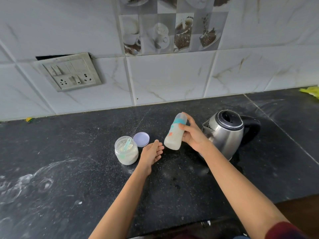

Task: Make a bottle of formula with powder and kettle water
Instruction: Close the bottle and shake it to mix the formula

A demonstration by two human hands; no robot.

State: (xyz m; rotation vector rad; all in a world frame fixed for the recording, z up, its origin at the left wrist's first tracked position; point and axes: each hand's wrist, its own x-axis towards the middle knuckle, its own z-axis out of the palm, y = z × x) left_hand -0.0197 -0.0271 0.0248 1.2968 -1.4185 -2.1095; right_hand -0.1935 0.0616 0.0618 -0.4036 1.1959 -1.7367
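My right hand [192, 135] grips a baby bottle [173, 137] with a teal collar and a capped top, tilted slightly left above the black counter [86, 152]; its contents look milky white. My left hand [152, 152] hovers open, palm turned up, just left of the bottle's base and touching nothing. An open jar of white powder [126, 150] stands left of that hand with a teal scoop [127, 144] resting inside. The jar's lilac lid [141, 139] lies flat behind it. A steel kettle [227, 133] with a black lid and handle stands right of the bottle.
The tiled wall runs close behind the counter, with a switch and socket plate [69, 73] at the left. Powdery smears mark the counter at the front left. Something yellow-green [310, 91] lies at the far right edge. A counter seam runs diagonally right of the kettle.
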